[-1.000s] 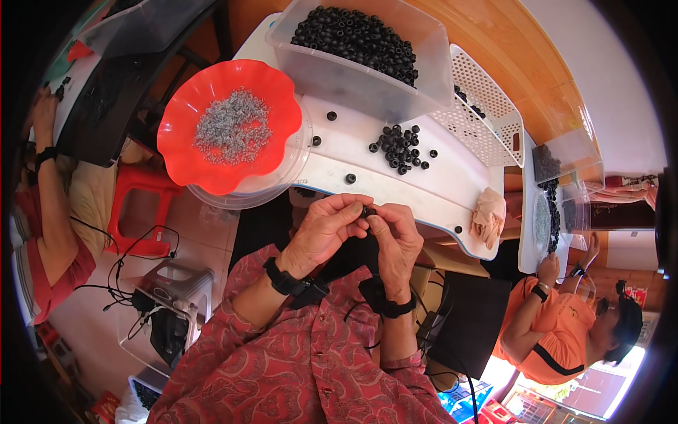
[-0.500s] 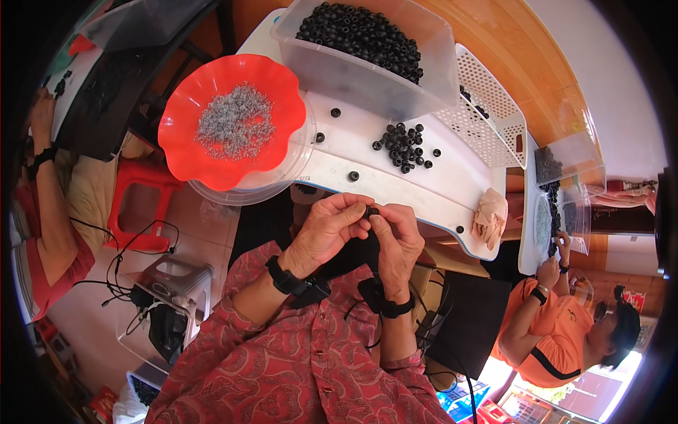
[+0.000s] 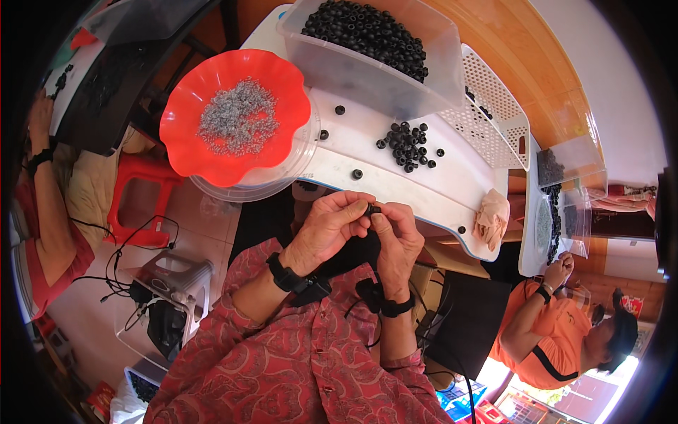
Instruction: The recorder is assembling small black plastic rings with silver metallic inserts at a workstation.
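A small black cylindrical part (image 3: 371, 210) is pinched between both hands, just off the near edge of the white table (image 3: 339, 157). My left hand (image 3: 330, 225) grips it with thumb and forefinger. My right hand (image 3: 397, 237) closes on its other side, thumb up against it. Fingertips hide most of the part. Beyond the hands, a loose pile of black ring-like parts (image 3: 407, 146) lies on the table, with several single ones scattered to its left. At the left, a red scalloped bowl (image 3: 180, 134) holds a heap of tiny silvery pieces (image 3: 239, 116).
A clear bin (image 3: 353, 78) of black parts stands at the back, beside a white perforated basket (image 3: 494, 127). A crumpled cloth (image 3: 490, 218) lies at the table's right corner. Co-workers sit left and right, one in an orange shirt (image 3: 547, 332). A red stool (image 3: 145, 201) stands left.
My hands stay almost still, both on the black part. The view has shifted slightly. At the right, the co-worker's hands have drawn back from the row of black parts and come together.
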`<state>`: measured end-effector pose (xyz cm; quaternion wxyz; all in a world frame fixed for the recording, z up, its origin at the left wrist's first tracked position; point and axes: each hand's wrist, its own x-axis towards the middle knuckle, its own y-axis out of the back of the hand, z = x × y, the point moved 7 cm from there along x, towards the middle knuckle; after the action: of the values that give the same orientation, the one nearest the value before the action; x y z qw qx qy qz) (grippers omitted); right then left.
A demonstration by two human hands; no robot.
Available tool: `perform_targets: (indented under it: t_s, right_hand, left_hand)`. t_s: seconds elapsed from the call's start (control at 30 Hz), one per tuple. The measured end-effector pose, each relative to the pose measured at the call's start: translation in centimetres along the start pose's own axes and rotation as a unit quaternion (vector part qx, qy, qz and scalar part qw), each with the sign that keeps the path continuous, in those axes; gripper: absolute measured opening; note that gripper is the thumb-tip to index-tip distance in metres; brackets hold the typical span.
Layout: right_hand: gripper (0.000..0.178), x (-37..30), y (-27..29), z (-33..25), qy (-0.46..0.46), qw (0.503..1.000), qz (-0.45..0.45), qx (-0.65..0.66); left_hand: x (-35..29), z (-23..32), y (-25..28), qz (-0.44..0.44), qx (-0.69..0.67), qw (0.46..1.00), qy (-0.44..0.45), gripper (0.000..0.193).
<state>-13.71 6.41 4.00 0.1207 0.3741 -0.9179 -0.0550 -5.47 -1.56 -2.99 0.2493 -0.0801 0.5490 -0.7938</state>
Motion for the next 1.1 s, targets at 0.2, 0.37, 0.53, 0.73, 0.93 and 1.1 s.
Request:
perform_targets:
  t_s: [0.2, 0.37, 0.53, 0.73, 0.93, 1.1]
  right_hand:
    - [0.011, -0.1, 0.0, 0.8, -0.029, 0.999, 0.01, 0.022]
    - [0.011, -0.2, 0.0, 0.4, -0.017, 1.0, 0.012, -0.005]
    - [0.011, -0.1, 0.0, 0.0, 0.008, 1.0, 0.015, -0.018]
    - [0.011, -0.3, 0.0, 0.0, 0.013, 1.0, 0.023, -0.006]
    - [0.011, -0.6, 0.0, 0.4, 0.005, 0.999, 0.03, 0.019]
    - [0.011, -0.6, 0.0, 0.8, 0.019, 0.999, 0.023, 0.015]
  left_hand:
    - [0.1, -0.2, 0.2, 0.011, -0.006, 1.0, 0.006, 0.023]
    - [0.0, -0.2, 0.3, 0.01, -0.009, 1.0, 0.004, 0.022]
    - [0.1, -0.5, 0.3, 0.007, -0.022, 1.0, 0.001, 0.021]
    - [0.1, -0.9, 0.4, -0.004, -0.041, 0.999, -0.016, 0.023]
    - [0.0, -0.9, 0.3, -0.007, -0.043, 0.998, -0.037, 0.021]
    - [-0.5, 0.1, 0.3, 0.033, 0.047, 0.997, -0.052, 0.022]
